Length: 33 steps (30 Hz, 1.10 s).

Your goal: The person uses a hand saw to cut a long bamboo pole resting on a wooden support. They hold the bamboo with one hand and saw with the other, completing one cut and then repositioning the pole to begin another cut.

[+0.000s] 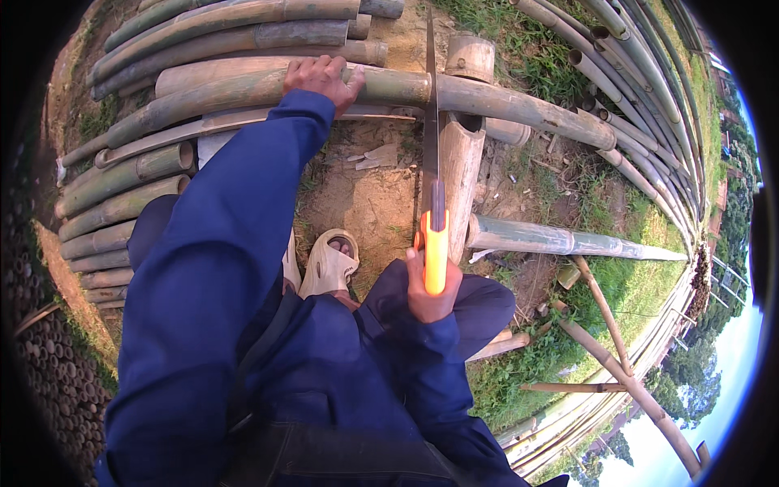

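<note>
A long bamboo pole [519,104] runs crosswise in front of me, resting over another bamboo piece [459,166] that lies beneath it. My left hand [323,79] presses on top of the pole, left of the saw, its fingers curled over the far side and the thumb apart. In my right hand [431,294] is a hand saw with an orange handle [436,256]; the fingers are wrapped round the grip. The dark saw blade [431,122] points away from me and crosses the pole. How deep the blade sits in the bamboo, I cannot tell.
Several cut bamboo lengths [235,36] lie stacked at the far left, with more [122,207] nearer. An upright-looking bamboo stub [471,57] stands beyond the blade. Long poles [641,73] lie at right. My sandalled foot [329,264] is on the sawdust-strewn ground below the pole.
</note>
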Available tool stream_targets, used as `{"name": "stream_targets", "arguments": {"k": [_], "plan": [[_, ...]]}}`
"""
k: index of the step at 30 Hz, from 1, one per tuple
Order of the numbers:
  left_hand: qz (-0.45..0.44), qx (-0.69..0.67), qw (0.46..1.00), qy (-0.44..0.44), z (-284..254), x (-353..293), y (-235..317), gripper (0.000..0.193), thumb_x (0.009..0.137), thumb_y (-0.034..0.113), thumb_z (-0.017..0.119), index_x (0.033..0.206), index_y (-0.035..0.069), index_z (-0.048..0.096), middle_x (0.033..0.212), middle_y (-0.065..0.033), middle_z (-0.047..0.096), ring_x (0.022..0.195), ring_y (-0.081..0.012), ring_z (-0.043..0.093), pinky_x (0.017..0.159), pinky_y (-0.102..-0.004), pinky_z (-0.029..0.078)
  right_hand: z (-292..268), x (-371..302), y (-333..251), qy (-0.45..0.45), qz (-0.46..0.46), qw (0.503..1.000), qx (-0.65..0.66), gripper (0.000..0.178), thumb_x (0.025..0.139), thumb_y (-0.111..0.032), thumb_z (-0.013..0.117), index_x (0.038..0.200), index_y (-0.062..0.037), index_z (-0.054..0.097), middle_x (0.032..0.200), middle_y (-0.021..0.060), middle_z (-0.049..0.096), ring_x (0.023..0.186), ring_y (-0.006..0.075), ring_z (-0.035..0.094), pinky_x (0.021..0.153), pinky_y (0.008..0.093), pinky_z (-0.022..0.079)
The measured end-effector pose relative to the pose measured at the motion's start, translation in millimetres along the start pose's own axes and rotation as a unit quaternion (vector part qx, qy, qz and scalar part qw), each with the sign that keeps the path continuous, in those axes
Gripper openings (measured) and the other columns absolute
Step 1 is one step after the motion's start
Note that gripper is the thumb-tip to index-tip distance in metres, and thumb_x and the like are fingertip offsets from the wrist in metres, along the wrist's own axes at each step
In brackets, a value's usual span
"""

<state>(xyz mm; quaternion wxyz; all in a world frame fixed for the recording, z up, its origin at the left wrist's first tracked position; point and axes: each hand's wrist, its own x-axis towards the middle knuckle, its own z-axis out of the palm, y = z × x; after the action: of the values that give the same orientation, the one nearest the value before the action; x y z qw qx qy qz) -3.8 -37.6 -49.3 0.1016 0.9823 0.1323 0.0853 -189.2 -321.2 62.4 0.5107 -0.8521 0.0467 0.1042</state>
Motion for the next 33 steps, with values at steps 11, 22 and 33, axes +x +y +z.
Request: {"name": "stream_targets", "arguments": {"k": [11,22,33], "plan": [[-0.006,-0.007,1.0,0.023,1,0,-4,0.056,0.097,0.057,0.046,0.109,0.012,0.076,0.109,-0.0112,0.075,0.107,-0.0308,0.069,0.105,-0.0428,0.045,-35,-76,-10,-0.02,-0.017,0.999,-0.037,0.015,0.091,-0.005,0.074,0.103,0.0042,0.07,0.068,0.0098,0.065,0.061,0.0131,0.063,0.061,0.0321,0.051],[-0.003,-0.035,0.998,0.049,4,7,-6,0.053,0.095,0.056,0.05,0.105,0.012,0.077,0.105,-0.0112,0.075,0.103,-0.0293,0.069,0.103,-0.0421,0.046,-5,9,-6,-0.016,-0.006,1.0,-0.02,0.02,0.092,-0.011,0.076,0.083,0.003,0.065,0.061,0.0072,0.057,0.054,0.0125,0.049,0.053,0.0322,0.042],[0.011,-0.026,0.999,0.04,5,3,5,0.054,0.097,0.056,0.047,0.102,0.012,0.077,0.103,-0.0106,0.076,0.104,-0.0287,0.069,0.103,-0.0421,0.046,25,68,-7,0.034,-0.054,0.998,0.011,0.024,0.093,-0.009,0.073,0.076,0.0016,0.062,0.059,0.0059,0.054,0.053,0.0119,0.047,0.051,0.0332,0.039]]}}
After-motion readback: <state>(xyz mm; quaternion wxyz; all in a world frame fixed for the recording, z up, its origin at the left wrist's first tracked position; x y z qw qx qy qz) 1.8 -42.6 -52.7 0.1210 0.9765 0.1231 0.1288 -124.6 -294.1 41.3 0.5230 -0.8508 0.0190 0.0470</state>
